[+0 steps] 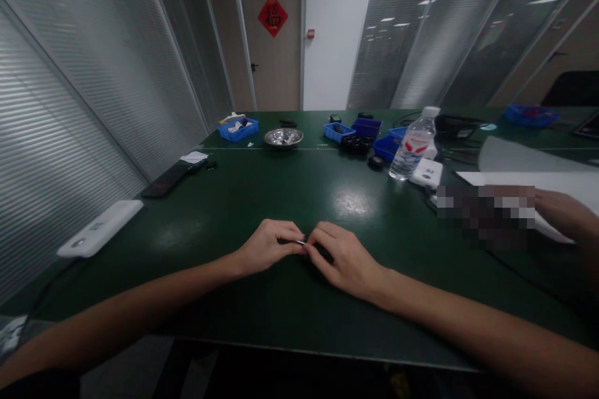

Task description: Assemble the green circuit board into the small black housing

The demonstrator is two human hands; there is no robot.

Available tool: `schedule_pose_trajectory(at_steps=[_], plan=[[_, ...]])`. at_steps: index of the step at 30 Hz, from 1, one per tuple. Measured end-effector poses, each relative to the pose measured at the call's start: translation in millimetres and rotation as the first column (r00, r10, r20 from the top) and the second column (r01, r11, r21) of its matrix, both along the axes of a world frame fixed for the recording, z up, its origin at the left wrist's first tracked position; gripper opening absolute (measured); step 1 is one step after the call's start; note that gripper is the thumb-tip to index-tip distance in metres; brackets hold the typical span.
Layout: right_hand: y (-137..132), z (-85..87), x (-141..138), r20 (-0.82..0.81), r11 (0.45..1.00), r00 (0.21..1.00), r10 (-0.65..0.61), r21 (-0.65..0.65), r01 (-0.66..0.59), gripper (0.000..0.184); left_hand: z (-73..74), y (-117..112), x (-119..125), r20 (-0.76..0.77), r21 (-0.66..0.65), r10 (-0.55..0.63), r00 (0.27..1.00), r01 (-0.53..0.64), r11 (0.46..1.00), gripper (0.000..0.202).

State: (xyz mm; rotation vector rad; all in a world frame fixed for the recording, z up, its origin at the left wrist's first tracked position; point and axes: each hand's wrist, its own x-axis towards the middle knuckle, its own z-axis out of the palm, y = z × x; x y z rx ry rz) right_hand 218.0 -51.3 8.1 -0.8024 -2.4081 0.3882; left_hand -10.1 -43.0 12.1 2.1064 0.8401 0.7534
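Both my hands rest together on the dark green table (262,199), near its front edge. My left hand (269,246) is closed in a pinch on a thin silvery pin-like piece (299,241) that points to the right. My right hand (341,255) is curled over a small black part (324,253), its fingertips meeting those of the left hand. The two pieces touch between the fingers; what they are is too small to make out.
A white device (100,227) and a black phone (165,181) lie at the left. Farther back stand a metal bowl (283,136), blue bins (238,129) (339,131) and a water bottle (412,146). Another person's hand (561,212) rests on white paper at the right.
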Motion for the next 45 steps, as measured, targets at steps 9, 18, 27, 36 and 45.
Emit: schedule_pose_trajectory(at_steps=[9,18,27,36,45], plan=[[3.3,-2.1,3.4,0.031,1.0,0.999,0.017,-0.004,-0.017,0.015,4.4,-0.9,-1.8,-0.045,-0.016,0.026,0.999,-0.027,1.0,0.017],[3.4,1.2,5.6,-0.049,0.998,0.999,0.006,-0.055,-0.009,0.017,0.1,2.2,-6.2,-0.015,-0.044,0.102,0.995,-0.103,0.994,0.018],[9.0,1.1,7.9,-0.142,0.992,0.986,-0.093,-0.099,0.079,0.017,-4.9,12.7,-13.5,0.119,-0.299,0.17,0.978,-0.128,0.946,0.023],[11.6,-0.2,8.2,-0.194,0.985,0.973,-0.128,-0.141,0.101,0.016,-7.7,15.4,-17.5,0.19,-0.441,0.228,0.955,-0.125,0.889,0.021],[13.9,1.0,8.2,-0.198,0.981,0.971,-0.133,-0.166,0.1,0.018,-8.8,24.2,-30.3,-0.168,0.284,0.16,0.973,-0.108,0.953,0.015]])
